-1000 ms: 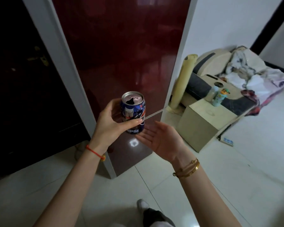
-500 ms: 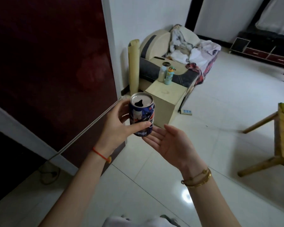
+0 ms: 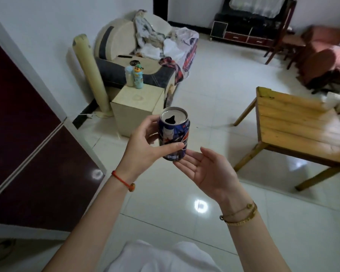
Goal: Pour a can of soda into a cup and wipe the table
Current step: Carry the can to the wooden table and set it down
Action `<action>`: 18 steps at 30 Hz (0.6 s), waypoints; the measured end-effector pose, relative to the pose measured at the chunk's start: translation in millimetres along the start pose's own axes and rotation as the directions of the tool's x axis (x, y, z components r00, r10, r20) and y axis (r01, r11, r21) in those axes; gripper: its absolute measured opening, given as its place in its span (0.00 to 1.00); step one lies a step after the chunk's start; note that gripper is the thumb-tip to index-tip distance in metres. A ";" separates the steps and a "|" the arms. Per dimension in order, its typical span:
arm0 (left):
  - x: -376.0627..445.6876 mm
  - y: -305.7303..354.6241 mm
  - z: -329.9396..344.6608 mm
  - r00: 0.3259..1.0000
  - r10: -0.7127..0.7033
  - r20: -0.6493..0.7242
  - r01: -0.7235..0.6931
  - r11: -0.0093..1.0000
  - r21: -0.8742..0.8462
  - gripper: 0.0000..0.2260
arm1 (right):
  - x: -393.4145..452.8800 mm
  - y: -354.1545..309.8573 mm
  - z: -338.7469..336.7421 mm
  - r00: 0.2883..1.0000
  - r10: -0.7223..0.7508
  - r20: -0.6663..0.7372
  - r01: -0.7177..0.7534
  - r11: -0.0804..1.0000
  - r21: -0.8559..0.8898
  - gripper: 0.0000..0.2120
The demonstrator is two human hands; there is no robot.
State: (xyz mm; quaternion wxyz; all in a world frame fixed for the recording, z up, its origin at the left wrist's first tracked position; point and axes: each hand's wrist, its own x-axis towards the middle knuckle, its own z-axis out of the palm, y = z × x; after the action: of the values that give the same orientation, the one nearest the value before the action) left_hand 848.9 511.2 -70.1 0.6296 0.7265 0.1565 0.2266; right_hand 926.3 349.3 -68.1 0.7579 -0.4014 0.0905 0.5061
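Note:
My left hand [image 3: 143, 142] grips a blue Pepsi can [image 3: 173, 134], held upright at chest height with its top opened. My right hand [image 3: 208, 171] lies palm up just below and to the right of the can's base, fingers spread and holding nothing. A low wooden table [image 3: 294, 122] stands to the right. On its far right edge a white cup-like object [image 3: 334, 98] lies partly out of sight. No cloth is in view.
A cream side cabinet [image 3: 137, 107] with two bottles [image 3: 134, 76] stands ahead, beside a sofa [image 3: 145, 46] piled with clothes. A dark red door [image 3: 28, 144] is on the left. A TV stand [image 3: 247, 36] and chairs [image 3: 322, 61] are at the back. Glossy white floor tiles lie in between.
My view has swung right, away from the dark red door toward the room, bringing the wooden table into sight. Both hands keep the same pose around the can.

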 end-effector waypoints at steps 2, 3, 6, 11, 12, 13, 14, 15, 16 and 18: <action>7.1 1.8 35.8 0.999 0.001 0.052 0.000 1.000 -0.019 0.33 | -14.3 -19.5 -24.5 0.999 -0.028 -0.034 0.029 0.999 0.019 0.23; 10.1 2.6 53.7 0.997 -0.001 0.078 0.003 1.000 -0.028 0.33 | -21.3 -28.7 -36.6 0.998 -0.041 -0.050 0.043 0.999 0.032 0.23; 17.4 3.7 106.8 0.989 -0.001 0.151 0.009 0.999 -0.052 0.32 | -42.3 -54.9 -75.5 0.993 -0.079 -0.093 0.086 0.994 0.074 0.23; 29.4 3.4 190.8 0.966 0.010 0.257 0.008 0.998 -0.068 0.31 | -71.2 -92.8 -140.1 0.979 -0.136 -0.154 0.158 0.978 0.139 0.23; 31.8 3.9 206.7 0.961 0.013 0.276 0.006 0.998 -0.067 0.32 | -76.1 -99.7 -151.7 0.975 -0.147 -0.169 0.173 0.973 0.153 0.23; 34.3 4.4 222.1 0.955 0.015 0.296 0.004 0.998 -0.066 0.32 | -80.8 -106.4 -162.8 0.970 -0.157 -0.183 0.188 0.968 0.167 0.23; 36.7 5.0 237.1 0.948 0.017 0.317 0.002 0.998 -0.060 0.32 | -85.1 -112.7 -173.5 0.966 -0.166 -0.197 0.203 0.962 0.182 0.23; 39.4 5.9 251.1 0.941 0.020 0.339 -0.003 0.999 -0.051 0.32 | -89.1 -118.7 -183.9 0.962 -0.175 -0.209 0.218 0.955 0.201 0.24; 42.4 6.7 264.9 0.932 0.022 0.362 -0.007 0.999 -0.042 0.33 | -93.1 -124.4 -194.0 0.958 -0.186 -0.219 0.234 0.947 0.221 0.24; 48.9 8.5 291.8 0.910 0.028 0.415 -0.015 0.999 -0.035 0.34 | -100.9 -135.1 -214.3 0.948 -0.211 -0.238 0.271 0.926 0.262 0.24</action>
State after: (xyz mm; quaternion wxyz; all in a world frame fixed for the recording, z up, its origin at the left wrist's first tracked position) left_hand 1043.4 288.7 -85.8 0.6572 0.7498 0.0077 0.0763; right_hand 1050.0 106.9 -85.1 0.8519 -0.3437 0.1916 0.3455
